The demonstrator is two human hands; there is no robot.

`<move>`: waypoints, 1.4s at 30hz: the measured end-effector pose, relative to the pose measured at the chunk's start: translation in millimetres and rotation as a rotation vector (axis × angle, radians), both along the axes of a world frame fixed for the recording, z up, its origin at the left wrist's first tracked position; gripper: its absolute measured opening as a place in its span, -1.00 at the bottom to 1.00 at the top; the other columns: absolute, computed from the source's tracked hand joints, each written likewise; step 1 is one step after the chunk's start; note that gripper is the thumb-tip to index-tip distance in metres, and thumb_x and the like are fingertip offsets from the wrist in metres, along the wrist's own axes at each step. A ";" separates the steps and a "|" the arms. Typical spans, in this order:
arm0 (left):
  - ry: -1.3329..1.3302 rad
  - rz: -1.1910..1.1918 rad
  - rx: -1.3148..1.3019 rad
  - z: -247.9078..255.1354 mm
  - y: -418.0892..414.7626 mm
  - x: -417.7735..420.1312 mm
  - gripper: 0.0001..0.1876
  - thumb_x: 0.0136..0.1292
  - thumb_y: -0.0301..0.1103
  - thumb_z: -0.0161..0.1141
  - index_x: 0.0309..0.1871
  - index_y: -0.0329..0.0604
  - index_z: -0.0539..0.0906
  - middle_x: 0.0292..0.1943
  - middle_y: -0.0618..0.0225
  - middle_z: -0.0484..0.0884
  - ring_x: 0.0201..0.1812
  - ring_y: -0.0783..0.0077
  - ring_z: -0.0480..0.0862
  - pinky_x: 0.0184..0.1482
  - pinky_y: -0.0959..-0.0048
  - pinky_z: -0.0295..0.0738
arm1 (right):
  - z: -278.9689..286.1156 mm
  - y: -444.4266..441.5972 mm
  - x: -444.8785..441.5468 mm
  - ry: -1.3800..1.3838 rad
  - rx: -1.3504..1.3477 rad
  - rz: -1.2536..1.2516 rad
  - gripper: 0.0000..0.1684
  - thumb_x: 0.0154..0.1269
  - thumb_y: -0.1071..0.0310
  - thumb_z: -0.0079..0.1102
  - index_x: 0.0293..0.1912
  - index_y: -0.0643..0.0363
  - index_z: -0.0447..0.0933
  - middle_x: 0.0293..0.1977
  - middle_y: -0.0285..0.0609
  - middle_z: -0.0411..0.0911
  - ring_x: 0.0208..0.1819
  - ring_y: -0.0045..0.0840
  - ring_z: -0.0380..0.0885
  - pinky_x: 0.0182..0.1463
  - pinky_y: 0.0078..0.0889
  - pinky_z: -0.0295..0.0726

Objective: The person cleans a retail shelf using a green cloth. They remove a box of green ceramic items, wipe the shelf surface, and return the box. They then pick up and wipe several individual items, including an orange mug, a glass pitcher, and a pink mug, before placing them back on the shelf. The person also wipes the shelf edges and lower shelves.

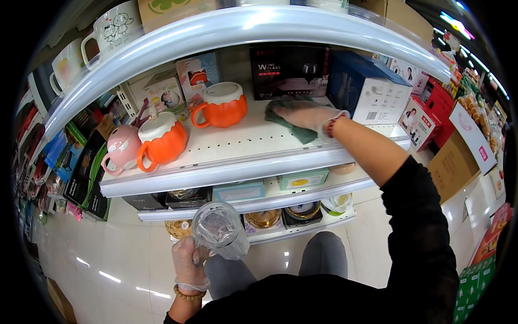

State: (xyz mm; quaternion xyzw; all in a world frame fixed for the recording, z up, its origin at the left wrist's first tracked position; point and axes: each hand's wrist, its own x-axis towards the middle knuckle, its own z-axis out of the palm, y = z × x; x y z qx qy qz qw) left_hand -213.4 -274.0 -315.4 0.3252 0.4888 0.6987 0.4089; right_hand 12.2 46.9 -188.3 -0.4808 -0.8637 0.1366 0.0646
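My left hand [189, 259], in a clear plastic glove, grips the handle of a clear glass mug [222, 231] in front of the lower shelves. Farther up, my gloved right hand [301, 114] presses a dark green cloth [303, 133] onto the white perforated shelf [243, 139]. Left of the cloth stands an orange pumpkin-shaped mug [226, 106] with a white top. A second orange pumpkin-shaped mug [164, 135] and a pink mug [122, 148] are near the shelf's left end. Behind my right hand is a black wine glass box [289, 69].
A blue and white box [364, 89] stands right of my right hand. White mugs [117, 30] sit on the shelf above, whose curved front edge [259, 24] overhangs the work area. Lower shelves hold boxes and glass dishes [263, 218]. A cardboard carton [455, 164] stands at right.
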 end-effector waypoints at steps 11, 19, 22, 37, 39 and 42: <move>-0.052 -0.065 0.024 5.0 -2.3 3.3 -0.57 0.26 -0.06 0.12 -0.64 -0.03 0.28 -0.76 0.55 0.23 -0.71 0.62 0.20 -0.57 0.54 0.12 | 1.5 -7.9 39.8 -0.136 -0.146 0.285 -0.15 0.31 -0.35 -0.35 0.34 0.06 0.21 0.32 0.07 0.18 0.34 -0.18 0.17 0.39 -0.28 0.13; -0.061 -0.030 0.003 0.2 -7.4 -0.9 -0.55 0.26 -0.04 0.13 -0.65 -0.02 0.27 -0.77 0.56 0.21 -0.72 0.63 0.21 -0.57 0.52 0.14 | 11.4 -2.2 -22.4 -0.075 -0.085 0.081 -0.17 0.33 -0.30 -0.33 0.36 0.09 0.15 0.28 0.13 0.24 0.27 -0.07 0.27 0.36 -0.33 0.21; -0.103 -0.043 0.004 1.1 -10.1 -1.2 -0.57 0.22 -0.04 0.20 -0.61 -0.03 0.29 -0.75 0.57 0.24 -0.69 0.64 0.25 -0.54 0.53 0.21 | 1.7 -11.8 -39.3 -0.080 -0.026 0.125 -0.24 0.36 -0.23 -0.29 0.35 0.06 0.17 0.24 0.11 0.30 0.24 -0.05 0.30 0.35 -0.28 0.22; 0.008 0.031 -0.077 12.2 -16.4 2.1 -0.53 0.33 -0.10 -0.01 -0.70 -0.02 0.23 -0.79 0.54 0.19 -0.73 0.61 0.15 -0.58 0.52 0.08 | 1.4 -68.7 -119.9 0.119 -0.030 0.574 -0.41 0.26 0.00 0.15 0.19 0.08 0.41 0.11 -0.03 0.45 0.16 -0.20 0.41 0.23 -0.25 0.36; 0.024 0.044 -0.060 9.7 -16.0 1.0 -0.51 0.33 -0.09 -0.01 -0.73 0.01 0.20 -0.81 0.56 0.15 -0.76 0.61 0.11 -0.62 0.52 -0.01 | -2.8 -65.1 -110.8 0.185 -0.067 0.583 -0.41 0.26 0.00 0.13 0.18 0.11 0.42 0.12 -0.01 0.45 0.18 -0.20 0.39 0.26 -0.28 0.33; 0.014 0.031 0.036 1.3 -16.6 -3.4 -0.51 0.32 -0.10 0.01 -0.73 0.01 0.20 -0.81 0.56 0.15 -0.76 0.61 0.12 -0.63 0.52 -0.02 | -2.1 -58.9 -75.2 0.134 0.011 0.555 -0.37 0.29 -0.06 0.04 0.24 0.09 0.36 0.15 -0.01 0.42 0.21 -0.19 0.36 0.29 -0.28 0.29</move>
